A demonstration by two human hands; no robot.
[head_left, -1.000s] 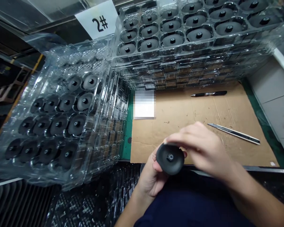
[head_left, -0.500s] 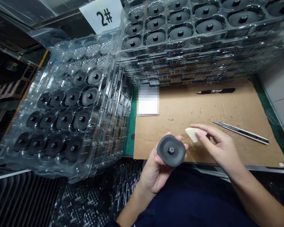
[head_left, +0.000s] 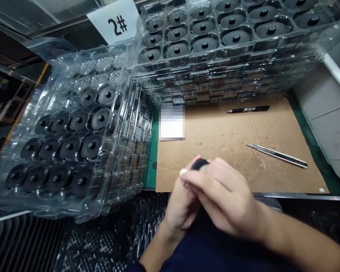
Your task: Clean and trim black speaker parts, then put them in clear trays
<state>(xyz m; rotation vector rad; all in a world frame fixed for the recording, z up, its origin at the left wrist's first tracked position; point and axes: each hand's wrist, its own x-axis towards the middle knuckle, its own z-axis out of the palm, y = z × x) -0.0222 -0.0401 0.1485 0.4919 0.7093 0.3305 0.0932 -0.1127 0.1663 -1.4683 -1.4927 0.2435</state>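
My left hand (head_left: 178,212) is curled around a round black disc (head_left: 200,164) with a centre hub. It holds the disc just above the near edge of a cardboard sheet (head_left: 232,139). My right hand (head_left: 223,200) lies across the disc and hides most of it. Its fingers are pressed together, and a pale tip of the white wedge (head_left: 183,173) shows at their left end, against the disc. The right hand is a little smeared by motion.
A stack of clear blister trays (head_left: 124,151) with several black discs stands on the left, and a taller stack (head_left: 215,81) at the back. A black pen (head_left: 248,109), a thin blade (head_left: 276,155) and a white label (head_left: 172,122) lie on the cardboard. A "2#" sign (head_left: 115,24) stands behind.
My right hand, which held the white wedge clear to the right of the disc half a second ago, has swung left over the disc and now covers it.
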